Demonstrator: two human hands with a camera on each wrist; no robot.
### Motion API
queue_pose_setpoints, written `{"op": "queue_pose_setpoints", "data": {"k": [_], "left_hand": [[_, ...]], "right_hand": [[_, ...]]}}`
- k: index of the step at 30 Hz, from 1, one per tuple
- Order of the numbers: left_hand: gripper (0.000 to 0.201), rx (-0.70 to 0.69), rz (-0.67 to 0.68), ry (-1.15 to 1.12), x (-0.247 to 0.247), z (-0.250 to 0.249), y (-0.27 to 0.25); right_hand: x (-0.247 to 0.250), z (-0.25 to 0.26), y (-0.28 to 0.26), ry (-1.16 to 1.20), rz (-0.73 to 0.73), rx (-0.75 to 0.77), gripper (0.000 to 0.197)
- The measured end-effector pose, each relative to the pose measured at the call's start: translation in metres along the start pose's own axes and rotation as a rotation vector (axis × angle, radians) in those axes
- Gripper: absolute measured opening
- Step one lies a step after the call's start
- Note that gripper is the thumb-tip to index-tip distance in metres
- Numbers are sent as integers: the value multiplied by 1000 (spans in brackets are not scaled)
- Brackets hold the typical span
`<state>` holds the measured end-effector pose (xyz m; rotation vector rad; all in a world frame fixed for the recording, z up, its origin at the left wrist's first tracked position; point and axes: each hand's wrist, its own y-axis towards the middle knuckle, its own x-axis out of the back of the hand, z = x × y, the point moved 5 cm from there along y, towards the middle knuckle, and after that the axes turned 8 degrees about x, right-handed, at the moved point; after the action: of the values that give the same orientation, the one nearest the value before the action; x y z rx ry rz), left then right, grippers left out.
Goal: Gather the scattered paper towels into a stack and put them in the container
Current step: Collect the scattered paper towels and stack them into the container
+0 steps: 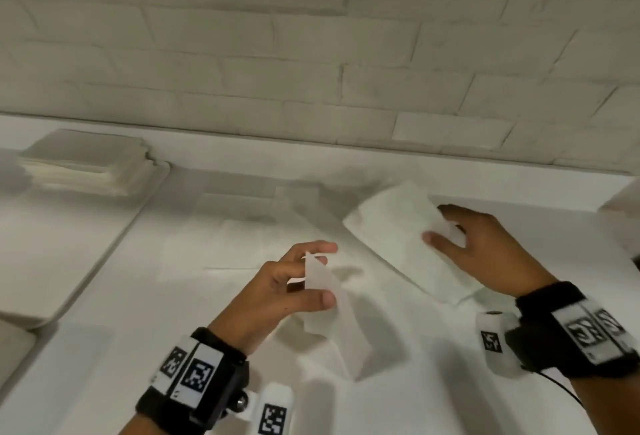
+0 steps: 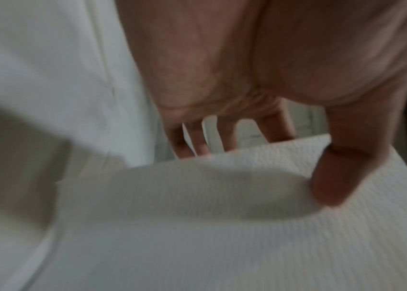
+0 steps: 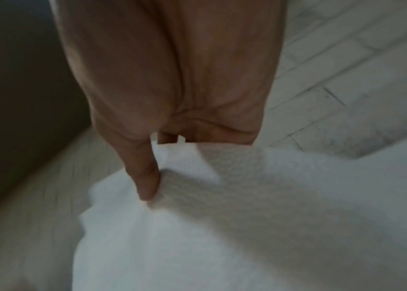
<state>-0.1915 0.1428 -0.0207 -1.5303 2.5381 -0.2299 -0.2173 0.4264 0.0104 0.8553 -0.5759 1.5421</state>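
Note:
My left hand (image 1: 313, 273) pinches a white paper towel (image 1: 341, 317) between thumb and fingers; it hangs edge-on above the white table. In the left wrist view the thumb (image 2: 334, 177) presses on that ribbed towel (image 2: 197, 226). My right hand (image 1: 460, 237) holds a second folded paper towel (image 1: 398, 237) by its far right end, lifted and slanted above the table. In the right wrist view the thumb (image 3: 147, 177) lies on this towel (image 3: 222, 226), with the fingers behind it. More towels (image 1: 256, 223) lie flat and faint on the table. A stack of towels (image 1: 86, 161) sits in the white tray (image 1: 104, 244) at the left.
A white brick wall (image 1: 311, 54) runs along the back of the table. A pale boxy object (image 1: 623, 220) shows at the right edge. The tray's rim runs diagonally along the left side. Both wrists carry black bands with printed markers.

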Motion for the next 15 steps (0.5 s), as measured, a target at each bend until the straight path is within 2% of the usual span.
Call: {"op": "queue_pose_setpoints", "data": {"k": [1, 3, 5, 8, 11, 15], "left_hand": [[21, 16, -22, -69, -6, 2, 4], [20, 37, -13, -215, -23, 1, 12], [22, 17, 41, -309, -44, -3, 17], [25, 26, -14, -316, -64, -5, 19], [27, 54, -50, -286, -64, -2, 13], [32, 62, -11, -277, -52, -1, 2]], "right_hand": [[10, 19, -8, 207, -60, 36, 29], [18, 48, -25, 569, -135, 101, 33], [7, 56, -37, 707, -209, 92, 36], [-21, 49, -51, 632, -324, 21, 35], [-31, 45, -64, 604, -399, -21, 28], [-29, 49, -74, 530, -390, -43, 15]]}}
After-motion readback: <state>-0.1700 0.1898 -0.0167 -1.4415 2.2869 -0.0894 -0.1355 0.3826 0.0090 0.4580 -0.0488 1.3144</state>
